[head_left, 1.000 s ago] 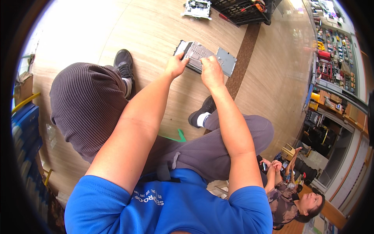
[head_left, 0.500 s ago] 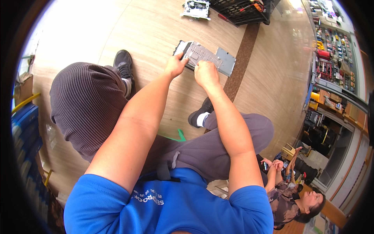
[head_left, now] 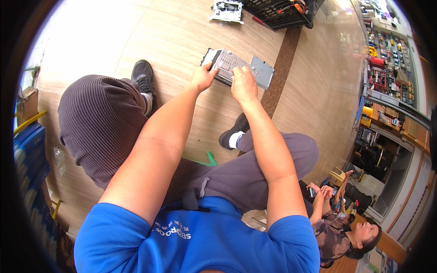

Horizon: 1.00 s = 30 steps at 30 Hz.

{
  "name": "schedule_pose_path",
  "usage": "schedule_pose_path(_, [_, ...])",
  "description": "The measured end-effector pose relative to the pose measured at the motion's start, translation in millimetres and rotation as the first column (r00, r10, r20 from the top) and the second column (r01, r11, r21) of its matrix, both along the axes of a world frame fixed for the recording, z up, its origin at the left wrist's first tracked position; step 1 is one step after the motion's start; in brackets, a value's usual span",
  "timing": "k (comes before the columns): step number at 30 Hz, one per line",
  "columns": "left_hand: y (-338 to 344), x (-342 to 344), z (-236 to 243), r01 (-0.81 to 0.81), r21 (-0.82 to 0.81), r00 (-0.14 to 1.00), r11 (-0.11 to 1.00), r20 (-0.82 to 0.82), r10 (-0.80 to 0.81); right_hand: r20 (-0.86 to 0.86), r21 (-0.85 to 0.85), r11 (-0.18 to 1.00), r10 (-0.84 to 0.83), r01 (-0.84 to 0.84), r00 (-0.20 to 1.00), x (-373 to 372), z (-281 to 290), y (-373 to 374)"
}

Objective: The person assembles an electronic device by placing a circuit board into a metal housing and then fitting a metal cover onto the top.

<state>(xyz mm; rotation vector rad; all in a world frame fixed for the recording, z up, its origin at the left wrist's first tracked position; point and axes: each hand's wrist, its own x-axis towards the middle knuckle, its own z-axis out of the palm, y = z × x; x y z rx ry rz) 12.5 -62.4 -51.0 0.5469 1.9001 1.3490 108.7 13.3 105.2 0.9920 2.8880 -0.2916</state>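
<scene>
A flat silver electronic unit in a slotted metal case (head_left: 229, 60) is in front of me, a little above the middle of the view. A flat grey metal plate (head_left: 262, 73) extends from its right end. My left hand (head_left: 204, 78) grips the near left part of the unit, thumb on top. My right hand (head_left: 244, 83) is closed over the unit's near side, right of the left hand. The fingers are bunched together, and what they hold, if anything, is hidden.
A silver metal mechanism (head_left: 226, 11) lies on the floor at the far side. Beside it stands a black plastic crate (head_left: 277, 14) with tools and wires. A green strip (head_left: 210, 158) lies between my legs. Another person (head_left: 348, 239) is at the lower right, near crowded shelves (head_left: 391, 68).
My right hand has shifted slightly right along the unit, its fingers more tightly bunched. A thin shaft seen by its fingers before no longer shows. The left hand keeps its grip.
</scene>
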Motion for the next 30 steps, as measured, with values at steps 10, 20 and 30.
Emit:
schedule_pose_path(10, [-1, -1, 7, 0.026, -0.062, 1.0, 0.998, -0.01, -0.027, -0.022, -0.027, 1.0, 0.002, -0.003, 1.0, 2, -4, 5])
schedule_pose_path(20, [-3, -1, 4, 0.013, -0.044, 1.0, 0.999, -0.005, -0.013, 0.135, 0.017, 1.0, 0.012, -0.015, 0.991, -7, 4, -9])
schedule_pose_path(30, [0, -3, 13, 0.045, -0.062, 0.998, 0.997, 0.054, -0.041, 0.065, -0.181, 0.963, -0.193, 0.202, 0.979, -5, -10, -6])
